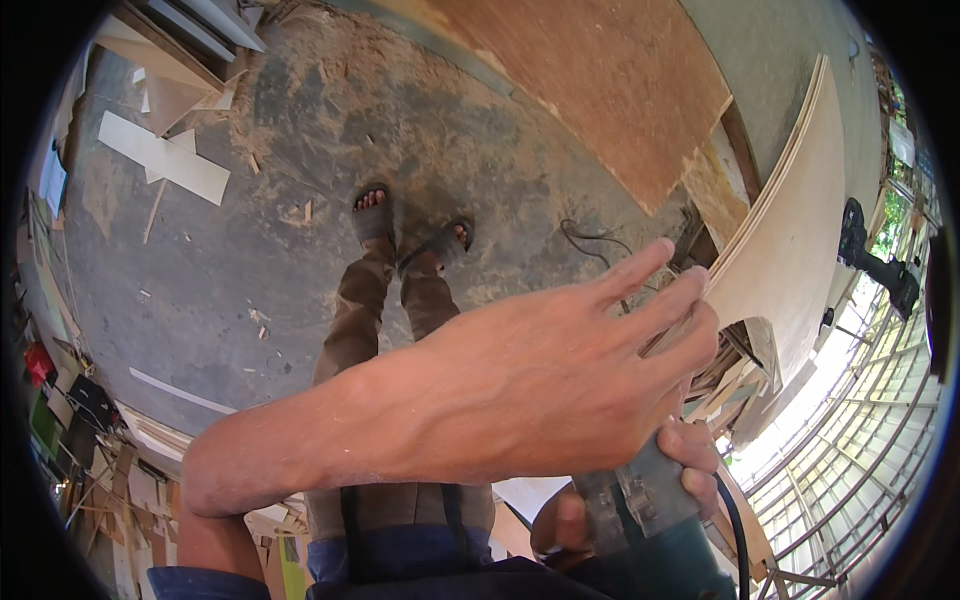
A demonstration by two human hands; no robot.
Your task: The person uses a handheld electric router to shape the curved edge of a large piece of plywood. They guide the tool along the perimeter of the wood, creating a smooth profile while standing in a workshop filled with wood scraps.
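My right hand (688, 462) grips a teal and grey corded power tool (640, 505) at the lower right, which looks like a trim router. Its fingers curl over the tool's grey metal part, and the tool's lower end leaves the picture. Across the middle reaches my left hand (580, 365), its back to the view. The outer fingers stretch toward a stack of plywood sheets (775, 190), while the index finger bends down over the tool's front. My left thumb is hidden, and so is whatever the bent finger presses on.
On the plywood, to the right, lies a black cordless tool (878, 258). A large brown board (610, 80) is at the top. White offcuts (165, 155) and sawdust cover parts of the concrete floor (240, 270). A black cable (598, 240) runs near the stack. Scrap wood (125, 500) is piled lower left.
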